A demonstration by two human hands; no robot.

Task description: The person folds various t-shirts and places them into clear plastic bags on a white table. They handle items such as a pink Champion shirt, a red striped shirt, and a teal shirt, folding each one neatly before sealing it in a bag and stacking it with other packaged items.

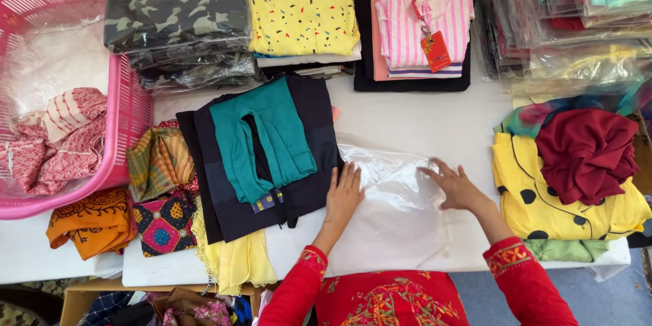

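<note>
From the head camera, both my hands lay flat on a clear plastic bag [390, 183] spread on the white tabletop [421, 112]; my left hand [343, 195] pressed its left edge, fingers together and stretched out, grip wide and holding nothing; my right hand [456, 186] rested on the bag's right part, fingers spread, grip wide too, only touching the film; the bag lay between the two piles nearest me, crinkled in its upper half. Just beside my left hand sat a folded black garment [312, 136] with a teal garment [261, 136] folded on top of it; further left lay striped, patterned and orange cloths, and a pink basket [125, 115] with pink printed cloth inside. To the right of my right hand lay a yellow garment with black dots [526, 180] under a crumpled maroon cloth [587, 153]. Along the far edge stood stacks of bagged clothes: camouflage [173, 3], yellow speckled [302, 3], pink striped with a tag [424, 27].
</note>
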